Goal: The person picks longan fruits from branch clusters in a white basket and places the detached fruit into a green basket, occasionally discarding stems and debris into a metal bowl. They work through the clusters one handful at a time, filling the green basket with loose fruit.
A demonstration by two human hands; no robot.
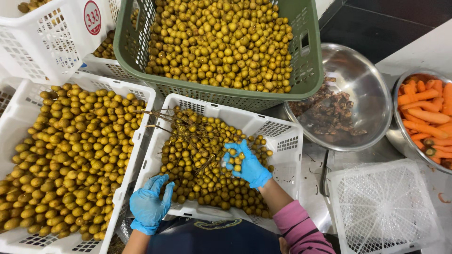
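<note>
Picking through small round yellow-brown fruits [207, 174] in the middle white plastic crate [287, 136], your gloved right hand [248, 164] pinches some, left hand [148, 204] spread open on its near-left rim; stemmed clusters remain, two neighbouring crates already full.

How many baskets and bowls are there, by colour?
White baskets: 5, for example the middle one under the right hand and left hand, and an upturned one
Green baskets: 1
Silver metal bowls: 2, one with brown scraps, one with carrots
Total: 8
</note>
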